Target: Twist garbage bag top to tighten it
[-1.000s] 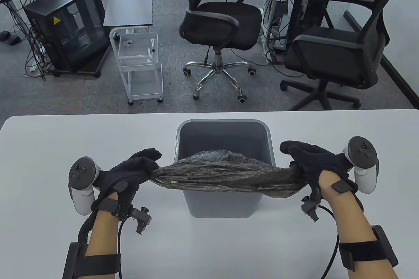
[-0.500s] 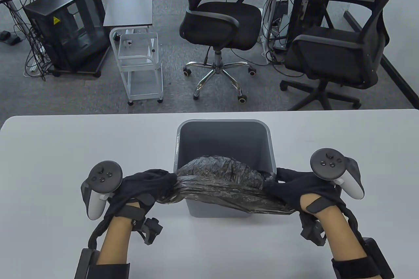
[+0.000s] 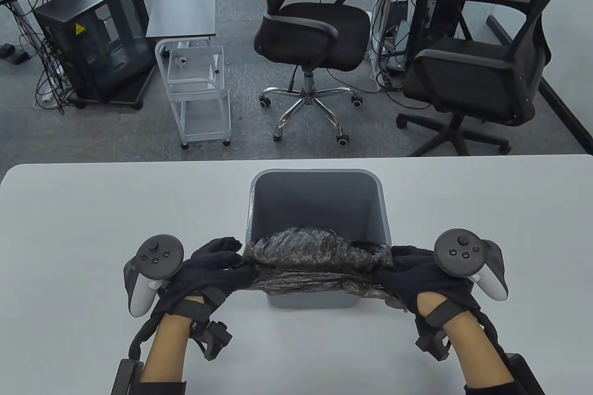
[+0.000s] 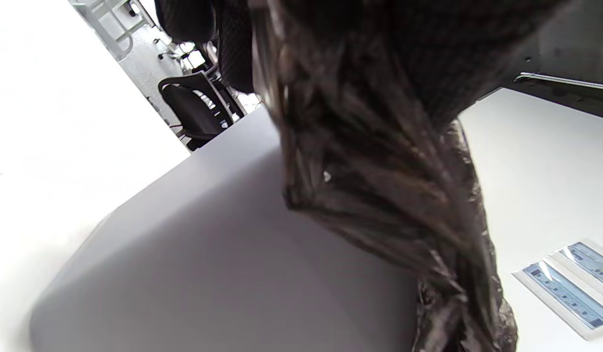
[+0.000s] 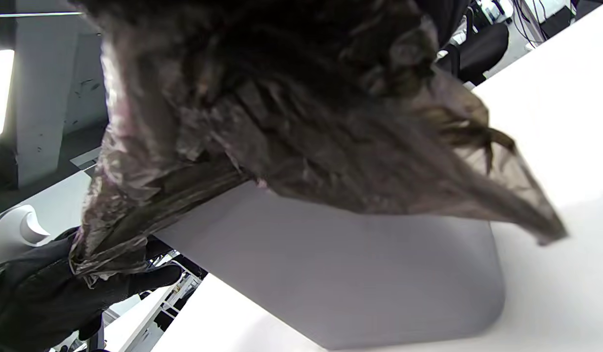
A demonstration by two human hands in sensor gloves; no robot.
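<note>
I have both hands on the garbage bag [image 3: 315,258], which sits in the grey bin [image 3: 317,200] standing on the white desk [image 3: 92,210]. My left hand [image 3: 208,272] is closed around the bag's gathered left end, just beside the bin's near-left corner, and my right hand [image 3: 419,277] is closed around the right end at the near-right corner. Between them the dark plastic stretches as a crumpled band across the bin's near rim, with a bunched hump of bag rising just behind it inside the bin. A tracker sits on the back of each hand.

In the left wrist view the bag [image 4: 379,195] hangs in tight, rope-like folds against the bin's grey wall [image 4: 208,269]. In the right wrist view the film [image 5: 291,127] fans out wide from my grip, with a loose thin corner trailing off toward the desk; my left hand [image 5: 42,288] shows at the far end, gripping the plastic. The fingers of my right hand are mostly buried in plastic there, so I can't tell exactly how they lie.
</note>
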